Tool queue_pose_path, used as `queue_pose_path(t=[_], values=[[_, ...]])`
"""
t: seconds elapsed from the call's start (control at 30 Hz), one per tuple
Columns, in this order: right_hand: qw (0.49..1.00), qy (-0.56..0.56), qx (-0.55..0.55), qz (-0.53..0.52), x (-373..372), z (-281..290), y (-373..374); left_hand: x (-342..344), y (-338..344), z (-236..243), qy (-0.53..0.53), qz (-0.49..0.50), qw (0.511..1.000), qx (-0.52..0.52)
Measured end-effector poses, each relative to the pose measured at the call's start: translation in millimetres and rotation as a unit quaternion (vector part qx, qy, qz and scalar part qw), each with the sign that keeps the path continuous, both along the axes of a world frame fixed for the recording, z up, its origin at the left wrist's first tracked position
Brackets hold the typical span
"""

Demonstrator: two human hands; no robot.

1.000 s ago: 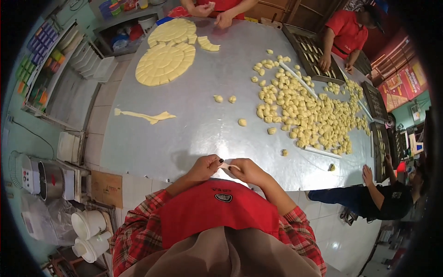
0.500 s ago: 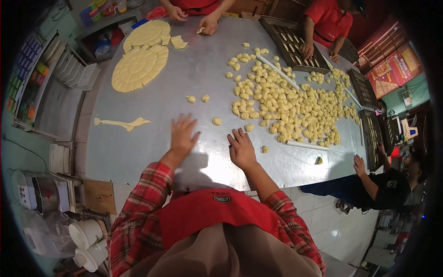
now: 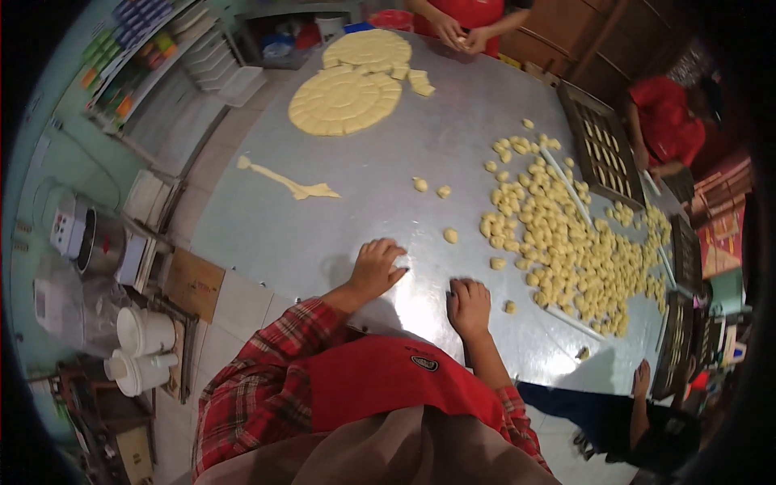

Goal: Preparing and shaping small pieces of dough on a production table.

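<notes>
My left hand (image 3: pixel 376 267) rests on the metal table (image 3: pixel 242 214), fingers apart and slightly bent, with no object visible in it. My right hand (image 3: pixel 469 307) lies to its right, fingers loosely bent on the metal, also with nothing visible in it. A single dough ball (image 3: pixel 450 235) sits just beyond them. Many small dough pieces (image 3: pixel 566 250) spread over the right side among white rods (image 3: pixel 570 186). A long dough scrap (image 3: pixel 287 182) lies at left. Beyond it are two scored dough rounds (image 3: pixel 343 101) with a few cut pieces.
A co-worker (image 3: pixel 465 24) handles something small at the far edge. Another in red (image 3: pixel 663 125) stands by a tray of shaped dough (image 3: pixel 605 149). A person in dark clothes (image 3: pixel 659 428) is at right beside more trays (image 3: pixel 675 339). White buckets (image 3: pixel 141 331) and a mixer (image 3: pixel 101 238) stand left.
My hands held a pale bit together near my apron, then spread out on the table; now their fingers are more bent. The view has turned, shifting the table's contents rightward.
</notes>
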State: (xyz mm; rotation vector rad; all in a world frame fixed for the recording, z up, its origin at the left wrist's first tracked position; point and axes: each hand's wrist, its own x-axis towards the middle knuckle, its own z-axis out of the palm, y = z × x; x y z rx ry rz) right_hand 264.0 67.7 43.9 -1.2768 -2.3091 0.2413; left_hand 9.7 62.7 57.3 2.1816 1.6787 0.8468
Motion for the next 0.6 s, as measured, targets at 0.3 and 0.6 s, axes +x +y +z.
queue_pose_path(t=[0.3, 0.6], values=[[0.994, 0.048, -0.101, -0.002, -32.6, 12.2, 22.0, -48.9, -24.9, -10.8, -0.296, 0.023, 0.955, -0.008], [0.992, -0.059, -0.069, 0.092, -166.9, 57.5, 93.7, -291.9, 20.3, -32.6, -0.013, 0.268, 0.956, 0.115]])
